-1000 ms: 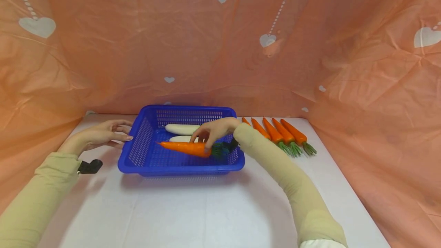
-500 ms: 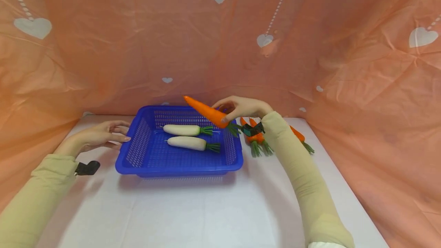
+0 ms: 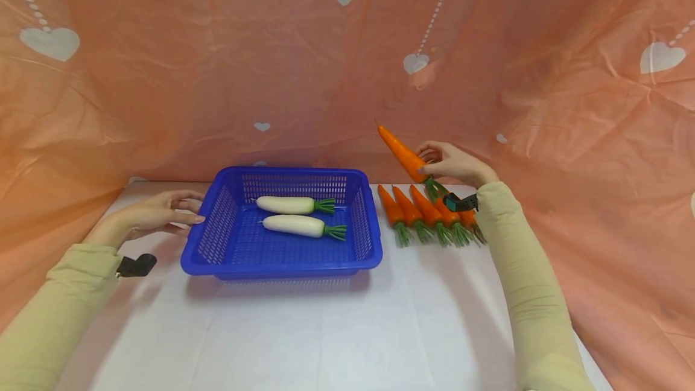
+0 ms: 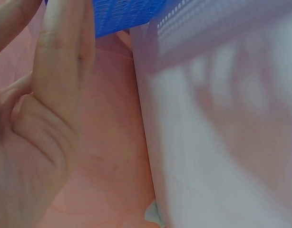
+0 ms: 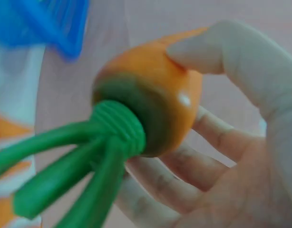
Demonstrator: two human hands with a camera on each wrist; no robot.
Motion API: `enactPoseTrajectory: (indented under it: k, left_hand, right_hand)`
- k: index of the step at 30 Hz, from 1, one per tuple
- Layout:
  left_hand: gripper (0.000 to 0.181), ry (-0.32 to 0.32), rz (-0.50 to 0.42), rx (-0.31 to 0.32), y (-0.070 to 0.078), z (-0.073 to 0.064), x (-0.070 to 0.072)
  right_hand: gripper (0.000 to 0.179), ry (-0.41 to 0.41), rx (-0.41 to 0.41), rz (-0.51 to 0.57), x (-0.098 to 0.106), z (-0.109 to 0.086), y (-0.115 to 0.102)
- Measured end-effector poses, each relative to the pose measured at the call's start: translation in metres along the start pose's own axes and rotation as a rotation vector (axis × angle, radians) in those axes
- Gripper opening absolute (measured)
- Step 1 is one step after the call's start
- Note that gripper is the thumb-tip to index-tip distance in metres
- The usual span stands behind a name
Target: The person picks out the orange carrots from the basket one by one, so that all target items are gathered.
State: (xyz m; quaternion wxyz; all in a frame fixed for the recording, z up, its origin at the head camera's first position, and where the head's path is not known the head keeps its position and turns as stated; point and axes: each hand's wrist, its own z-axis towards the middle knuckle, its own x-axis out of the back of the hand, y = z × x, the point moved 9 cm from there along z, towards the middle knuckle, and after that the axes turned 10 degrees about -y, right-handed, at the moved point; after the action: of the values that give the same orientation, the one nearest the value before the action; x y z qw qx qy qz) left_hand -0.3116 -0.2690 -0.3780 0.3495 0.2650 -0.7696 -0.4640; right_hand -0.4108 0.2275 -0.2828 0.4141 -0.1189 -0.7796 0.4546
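My right hand (image 3: 453, 163) pinches an orange carrot (image 3: 402, 152) near its leafy end, thumb on one side and fingers on the other. The carrot is held up above the right part of the table, its thin tip pointing up and left. In the right wrist view its green stalks (image 5: 112, 133) face the camera. Over at the left, my left hand (image 3: 152, 216) has its fingertips right at the rim of a blue plastic basket (image 3: 282, 269), fingers extended. Inside that basket lie two white radishes with green tops, a rear radish (image 3: 285, 204) and a front radish (image 3: 293, 225).
Several more carrots (image 3: 426, 205) lie side by side right of the basket, under the raised hand, tips toward the back. A white cloth covers the table (image 3: 326, 330). Orange sheeting with white hearts (image 3: 304, 77) hangs close behind and at both sides.
My right hand has lifted the carrot up out from over the basket and carried it right, above the other carrots. My left hand has stayed at the basket's rim.
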Motion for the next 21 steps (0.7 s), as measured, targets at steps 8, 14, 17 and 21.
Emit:
enactPoseTrajectory:
  k: [8, 14, 17, 21]
  left_hand:
    - [0.071, 0.012, 0.000, 0.011, 0.001, -0.005, 0.001]
    - [0.073, 0.017, -0.007, 0.018, -0.002, -0.007, 0.003]
    - [0.073, 0.012, -0.008, 0.006, -0.003, -0.007, 0.002]
    - [0.072, 0.011, -0.010, 0.004, -0.005, -0.006, 0.002]
  right_hand:
    - [0.055, 0.164, -0.119, -0.064, 0.041, -0.040, 0.053]
    - [0.056, 0.284, -0.189, -0.135, 0.055, -0.057, 0.091]
    - [0.054, 0.338, -0.226, -0.135, 0.058, -0.064, 0.110]
    - [0.049, 0.416, -0.248, -0.134, 0.060, -0.072, 0.130]
